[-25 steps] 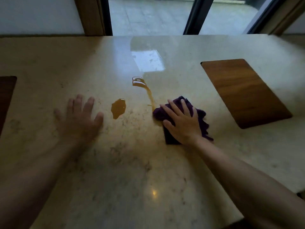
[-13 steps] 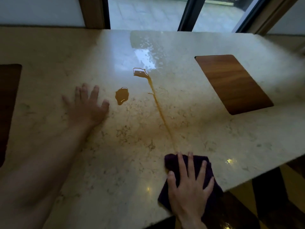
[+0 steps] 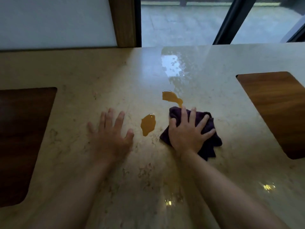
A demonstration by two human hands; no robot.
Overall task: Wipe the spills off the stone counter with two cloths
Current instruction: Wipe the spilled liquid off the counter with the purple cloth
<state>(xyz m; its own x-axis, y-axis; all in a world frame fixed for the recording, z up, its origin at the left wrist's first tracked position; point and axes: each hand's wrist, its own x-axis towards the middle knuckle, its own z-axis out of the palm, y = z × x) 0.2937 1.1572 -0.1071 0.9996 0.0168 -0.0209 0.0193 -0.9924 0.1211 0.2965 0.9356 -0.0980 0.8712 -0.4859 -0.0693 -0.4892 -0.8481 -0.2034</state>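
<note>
Fingers spread, the right hand point(image 3: 188, 133) presses a purple cloth point(image 3: 208, 138) flat on the stone counter point(image 3: 82, 76), touching the far amber spill point(image 3: 170, 97); left hand point(image 3: 109, 138) lies flat, holding nothing, beside the near spill point(image 3: 147, 124).

Dim overall, daylight from far window point(image 3: 186, 22). Bright sheen on counter point(image 3: 231, 162) at far centre, small glints near right. Soft shadows under forearms. Slight motion blur, wide-angle bending at edges, left side darkest.

Home dining area, polished stone counter point(image 3: 214, 90), wooden placemats point(image 3: 277, 109), patio doors point(image 3: 184, 22)
</note>
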